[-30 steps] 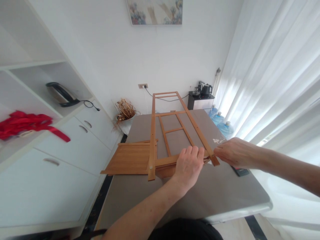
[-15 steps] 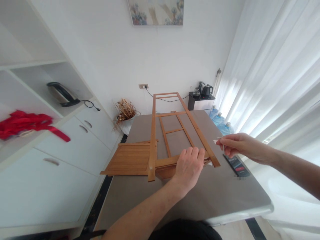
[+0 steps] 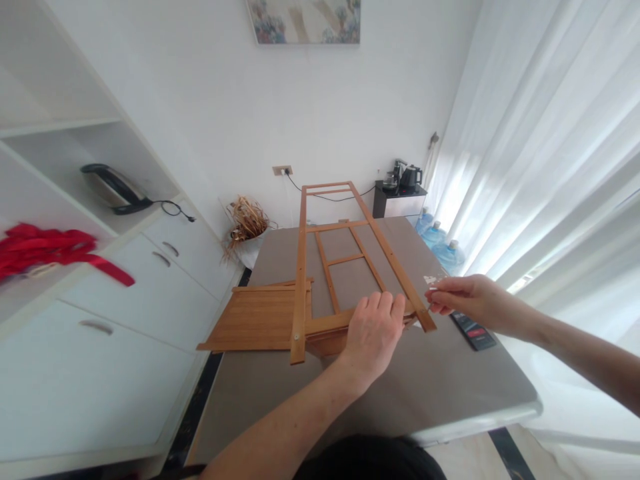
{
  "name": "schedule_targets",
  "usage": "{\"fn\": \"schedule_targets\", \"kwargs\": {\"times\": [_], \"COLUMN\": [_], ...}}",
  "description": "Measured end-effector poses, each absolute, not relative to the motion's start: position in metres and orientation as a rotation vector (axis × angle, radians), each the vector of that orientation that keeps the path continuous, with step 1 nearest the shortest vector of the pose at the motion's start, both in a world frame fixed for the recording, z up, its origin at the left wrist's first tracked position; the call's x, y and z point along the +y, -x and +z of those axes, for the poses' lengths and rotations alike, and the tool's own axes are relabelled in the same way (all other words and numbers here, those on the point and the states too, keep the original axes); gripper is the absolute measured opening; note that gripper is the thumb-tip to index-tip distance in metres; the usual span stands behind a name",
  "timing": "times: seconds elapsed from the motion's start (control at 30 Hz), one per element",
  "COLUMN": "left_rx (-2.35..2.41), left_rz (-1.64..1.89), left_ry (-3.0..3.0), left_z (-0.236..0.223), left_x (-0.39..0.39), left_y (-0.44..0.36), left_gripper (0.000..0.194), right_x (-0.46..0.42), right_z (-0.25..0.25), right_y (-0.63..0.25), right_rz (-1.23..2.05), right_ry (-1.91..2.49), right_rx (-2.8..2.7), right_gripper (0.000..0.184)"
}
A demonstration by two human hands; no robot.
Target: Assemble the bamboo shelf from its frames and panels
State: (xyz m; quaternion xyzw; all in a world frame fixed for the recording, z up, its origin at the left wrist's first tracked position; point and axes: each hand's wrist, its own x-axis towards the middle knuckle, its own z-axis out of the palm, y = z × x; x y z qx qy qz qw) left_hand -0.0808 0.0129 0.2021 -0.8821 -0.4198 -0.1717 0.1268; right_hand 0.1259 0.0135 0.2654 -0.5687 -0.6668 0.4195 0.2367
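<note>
A wooden frame (image 3: 345, 257) of thin orange-brown bars lies on a grey table (image 3: 440, 380), joined to slatted wooden panels (image 3: 255, 319) that overhang the table's left edge. My left hand (image 3: 373, 337) lies flat on the frame's near crossbar, fingers stretched out and close together. My right hand (image 3: 463, 300) is just right of the frame's near right corner, fingers pinched on a small thin thing I cannot make out.
A dark remote control (image 3: 474, 331) lies on the table under my right wrist. White cabinets (image 3: 125, 313) with red ribbon (image 3: 55, 250) and a kettle (image 3: 107, 187) stand at left. Water bottles (image 3: 440, 243), a small stand (image 3: 400, 197) and curtains (image 3: 550, 153) are at right.
My right hand drew back from the frame's corner with something small pinched, uncovering the remote control, then came back toward the corner. My left hand stayed on the crossbar.
</note>
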Motion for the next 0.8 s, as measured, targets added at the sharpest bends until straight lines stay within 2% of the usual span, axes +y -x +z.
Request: {"fn": "schedule_targets", "kwargs": {"times": [0.3,0.53,0.63,0.8], "left_rx": [-1.219,-1.225,-1.220,-1.221], "left_rz": [-0.498,-0.494,-0.483,-0.488], "left_ry": [2.578,2.571,2.567,2.561], "left_z": [0.204,0.205,0.204,0.206], "left_x": [0.011,0.009,0.008,0.008], "left_y": [0.081,0.081,0.081,0.081], "left_gripper": [0.037,0.036,0.036,0.032], "right_x": [0.010,0.006,0.003,0.004], "right_z": [0.263,0.276,0.282,0.276], "right_y": [-0.122,-0.117,-0.111,-0.106], "right_rz": [1.007,0.441,0.309,0.245], "right_ry": [1.576,1.287,1.174,1.439], "right_rx": [-1.915,-2.494,-2.661,-2.509], "right_gripper": [0.040,0.035,0.037,0.038]}}
